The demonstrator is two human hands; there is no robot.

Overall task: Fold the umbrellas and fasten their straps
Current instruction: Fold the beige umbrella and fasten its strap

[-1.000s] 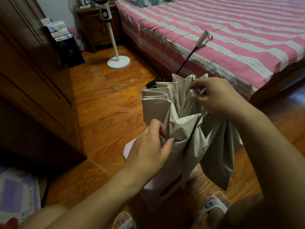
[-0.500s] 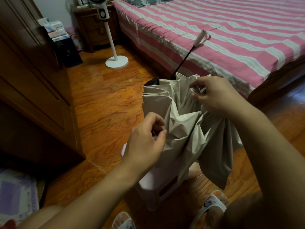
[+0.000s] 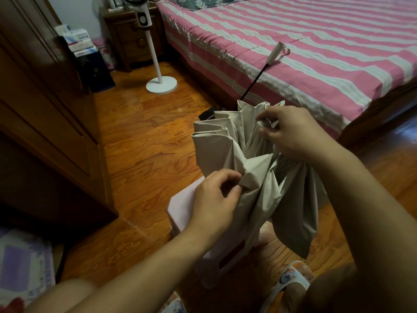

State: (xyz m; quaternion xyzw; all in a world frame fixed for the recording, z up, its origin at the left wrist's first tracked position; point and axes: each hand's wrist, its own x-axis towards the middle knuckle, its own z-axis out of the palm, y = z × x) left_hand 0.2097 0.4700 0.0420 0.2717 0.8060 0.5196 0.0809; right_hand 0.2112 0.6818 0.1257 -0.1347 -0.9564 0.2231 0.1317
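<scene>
Above the wood floor (image 3: pixel 140 141), centre frame: beige umbrella (image 3: pixel 259 177), canopy collapsed into loose pleats, held between both hands. Shaft (image 3: pixel 252 86) runs up and away; handle (image 3: pixel 274 53) w/ pink wrist loop rests on the bed (image 3: pixel 293 41), striped pink and white sheet.

Left hand (image 3: pixel 214 199): forearm enters from lower left, wrist roughly straight, back of hand toward camera. Thumb and forefinger curled in, pinching a fold of fabric at mid-canopy; other fingers bent beside them.

Right hand (image 3: pixel 291 129): forearm comes in from lower right, wrist bent, hand high on the canopy near the pleat tops. Fingers curled around bunched fabric; fingertips pinch something small and shiny, maybe a rib tip or snap, too small to tell. Neither hand spread flat.

Lower folds of canopy hang down on right side, over a pale pink box or stool (image 3: pixel 185 208) standing on floor directly below. Strap not identifiable among folds.

Bkgd: white standing fan (image 3: pixel 155 62) w/ round base, near bed's corner. Dark wood nightstand (image 3: pixel 133 39) behind it. Wardrobe (image 3: pixel 45 109) along left edge, stack of boxes beside it. Patterned cloth at bottom left. Sandalled foot (image 3: pixel 291 279) on floor, bottom right, under right forearm.
</scene>
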